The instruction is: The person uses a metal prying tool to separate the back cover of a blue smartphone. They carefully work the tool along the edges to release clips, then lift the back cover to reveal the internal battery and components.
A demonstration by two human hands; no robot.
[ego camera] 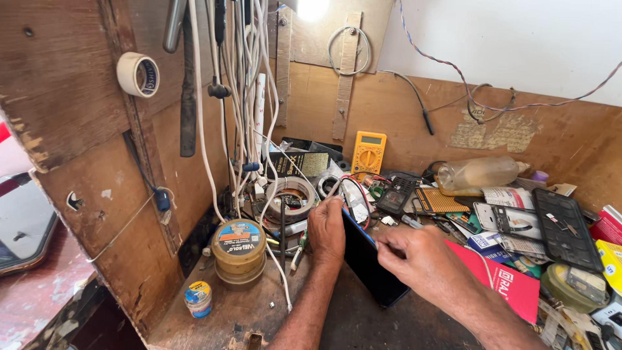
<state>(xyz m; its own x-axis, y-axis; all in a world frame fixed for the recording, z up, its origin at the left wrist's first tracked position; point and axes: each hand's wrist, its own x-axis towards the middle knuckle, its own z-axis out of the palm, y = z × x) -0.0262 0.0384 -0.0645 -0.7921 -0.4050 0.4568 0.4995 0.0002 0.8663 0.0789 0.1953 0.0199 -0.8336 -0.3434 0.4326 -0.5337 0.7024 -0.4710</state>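
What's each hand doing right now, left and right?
Left hand: closed on the top end of the dark phone, steadying it on edge.
Right hand: fingers pinched at the phone's upper edge.

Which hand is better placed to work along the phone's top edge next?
Probably the right hand: its fingers already pinch at the upper edge of the dark phone. The left hand grips the far end, tilting it on edge off the bench, so it is busy steadying.
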